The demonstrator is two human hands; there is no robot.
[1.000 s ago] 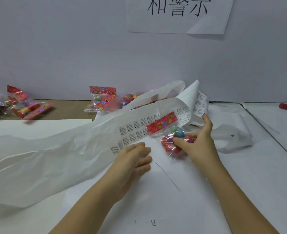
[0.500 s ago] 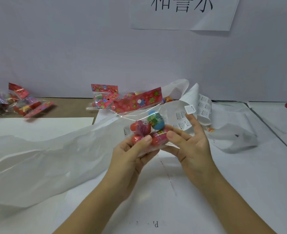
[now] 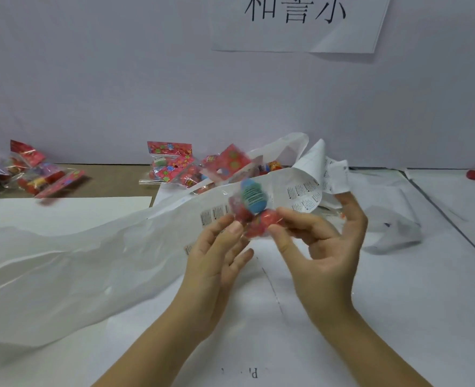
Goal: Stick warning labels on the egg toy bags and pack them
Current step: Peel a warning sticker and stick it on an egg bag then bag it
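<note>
**We held the egg toy bag (image 3: 251, 202) between both hands, pinched at its lower end.**
Our left hand (image 3: 216, 255) pinched it from the left and our right hand (image 3: 323, 247) from the right. Its long axis ran up and away from both hands. The label sheet (image 3: 303, 195) lay just beyond the right hand, beside its straight index finger (image 3: 352, 210), so we judged that hand nearer to the labels.

Single head view — faces forward, down over table (image 3: 440, 303), close; wall (image 3: 119, 93) behind.
</note>
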